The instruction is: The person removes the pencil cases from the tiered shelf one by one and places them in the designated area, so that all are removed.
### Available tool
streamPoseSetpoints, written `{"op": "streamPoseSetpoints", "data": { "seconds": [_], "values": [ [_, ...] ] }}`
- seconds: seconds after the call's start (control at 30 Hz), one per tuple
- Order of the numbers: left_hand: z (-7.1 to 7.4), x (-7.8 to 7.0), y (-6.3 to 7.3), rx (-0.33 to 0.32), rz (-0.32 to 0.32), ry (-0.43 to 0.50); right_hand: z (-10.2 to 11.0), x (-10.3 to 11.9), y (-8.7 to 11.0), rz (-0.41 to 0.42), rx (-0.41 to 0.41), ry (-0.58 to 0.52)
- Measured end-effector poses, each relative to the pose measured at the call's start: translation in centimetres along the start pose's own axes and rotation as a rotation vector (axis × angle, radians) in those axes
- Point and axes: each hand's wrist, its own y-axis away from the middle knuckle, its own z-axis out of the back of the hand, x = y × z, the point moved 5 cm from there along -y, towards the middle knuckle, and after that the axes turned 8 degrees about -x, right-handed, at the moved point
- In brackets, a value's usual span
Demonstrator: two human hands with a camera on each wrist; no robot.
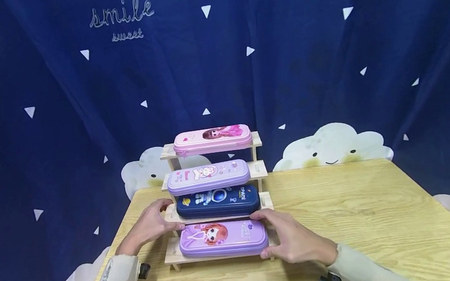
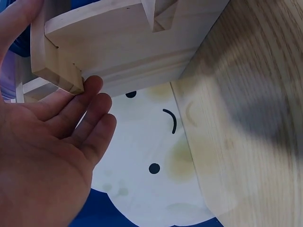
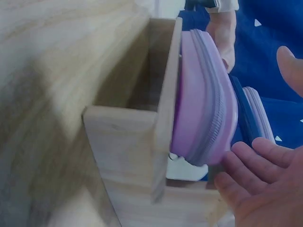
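Note:
A four-tier wooden rack (image 1: 172,257) carries one zippered pencil case on each tier. On the lowest tier lies a purple pencil case with a red-haired girl (image 1: 235,238). My right hand (image 1: 290,239) is at its right end; in the right wrist view the straight fingers (image 3: 251,170) touch that end and the thumb stands apart. At the left, my left hand (image 1: 151,226) has its thumb by the case's other end. Its loosely bent fingers (image 2: 97,118) meet the end of a shelf in the left wrist view.
Above are a navy space pencil case (image 1: 232,206), a lilac rabbit pencil case (image 1: 212,176) and a pink pencil case (image 1: 192,139). The rack stands on a wooden table (image 1: 361,218). Behind hangs a dark blue curtain (image 1: 304,68) printed with clouds.

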Motion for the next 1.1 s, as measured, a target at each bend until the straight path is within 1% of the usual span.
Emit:
{"op": "streamPoseSetpoints", "data": {
  "seconds": [0.07, 0.13, 0.33, 0.5, 0.63, 0.87, 1.1],
  "values": [
    [-0.1, 0.0, 0.0, 0.005, 0.004, 0.002, -0.3, 0.1, -0.1, -0.003, 0.023, -0.017],
    [-0.1, 0.0, -0.1, 0.007, 0.009, 0.007, -0.6, 0.0, -0.1, -0.008, 0.033, 0.003],
    [-0.1, 0.1, -0.2, 0.009, 0.013, 0.019, -1.0, 0.1, -0.4, 0.006, 0.021, 0.077],
    [-0.1, 0.1, 0.0, 0.017, 0.020, 0.011, -1.5, 0.3, -0.5, 0.006, 0.030, 0.107],
    [0.0, 0.1, -0.1, 0.011, 0.010, 0.002, -2.1, 0.3, -0.5, -0.009, 0.043, 0.111],
    [-0.1, 0.1, -0.1, 0.013, 0.014, 0.002, -3.9, 0.2, -1.0, -0.016, 0.106, 0.076],
    [0.0, 0.1, -0.1, 0.009, 0.015, 0.003, -4.8, -0.2, -1.4, -0.017, 0.120, 0.061]
  ]
}}
